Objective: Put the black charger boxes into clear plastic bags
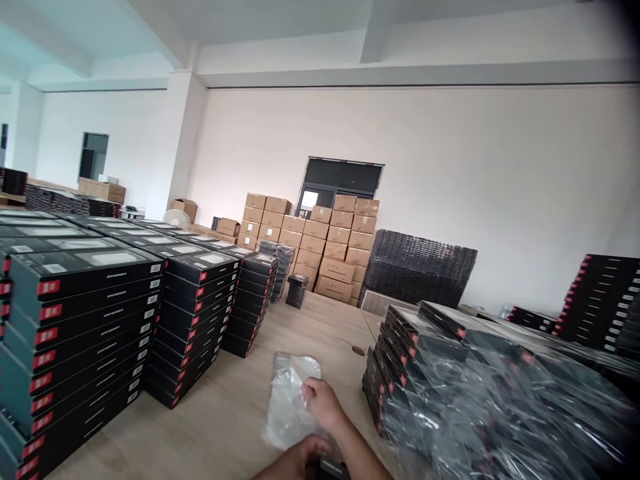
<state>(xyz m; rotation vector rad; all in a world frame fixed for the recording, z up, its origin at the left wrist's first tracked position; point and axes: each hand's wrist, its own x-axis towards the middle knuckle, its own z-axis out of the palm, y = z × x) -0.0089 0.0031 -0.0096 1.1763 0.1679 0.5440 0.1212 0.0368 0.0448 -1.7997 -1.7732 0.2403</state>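
On the left, tall stacks of black boxes (105, 313) with red corner labels stand in rows on a pale wooden surface (215, 407). Beyond them, on the far left, are more dark stacks and a brown carton (101, 191), with a white pillar (179, 140) to their right and a round white fan (177, 219) near its foot. In the near middle, a clear plastic bag (286, 407) lies flat on the surface, right of the black stacks. The left hand (309, 452) is at the near edge of the view, next to a small black box (333, 469) cut off by the frame; whether it grips the box cannot be told. The right hand (320, 402) reaches in just above it, thumb and fingers closed on the right edge of the bag. At the far side, brown cartons (313, 243) are piled before a dark window (343, 176). To their right stands a wide dark stack (420, 270) against the white wall (500, 173). On the near right, black packs (450, 380) in loose, shiny clear plastic are heaped up. A tall black stack (597, 300) rises at the far right.
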